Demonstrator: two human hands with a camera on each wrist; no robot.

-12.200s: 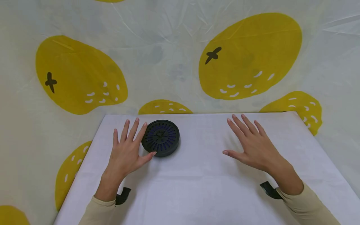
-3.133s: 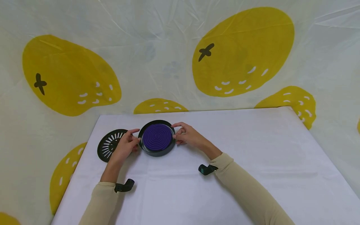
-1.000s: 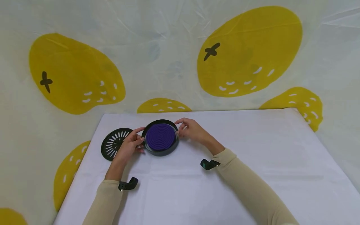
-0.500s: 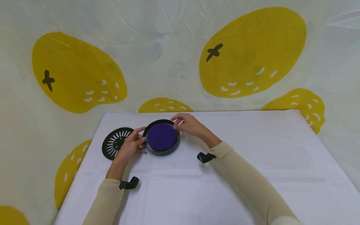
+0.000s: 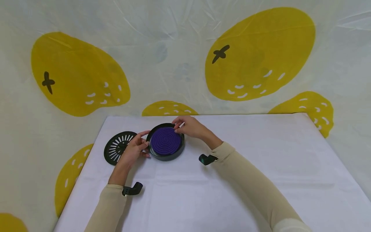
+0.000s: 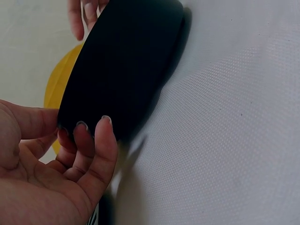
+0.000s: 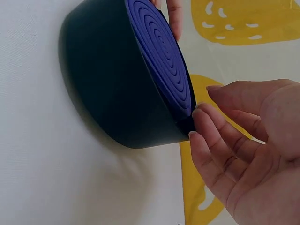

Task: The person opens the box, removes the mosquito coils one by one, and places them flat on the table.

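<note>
The left hand (image 5: 132, 150) clasps the left side of the black tin (image 5: 167, 158) on the counter (image 5: 179, 199), thumb at the rim. The right hand (image 5: 191, 126) arches over the far-right rim, fingers bent beside the purple coil (image 5: 166, 141); whether it pinches, I cannot tell.

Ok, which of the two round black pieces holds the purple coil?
The deep dish: the purple coil sits inside it; the thin slotted lid shows white cloth through its slots.

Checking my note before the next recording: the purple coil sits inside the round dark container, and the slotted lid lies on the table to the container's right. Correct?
One slip: the slotted lid lies on the table to the left of the round dark container, as the head view shows. The purple coil does sit inside the container.
</note>
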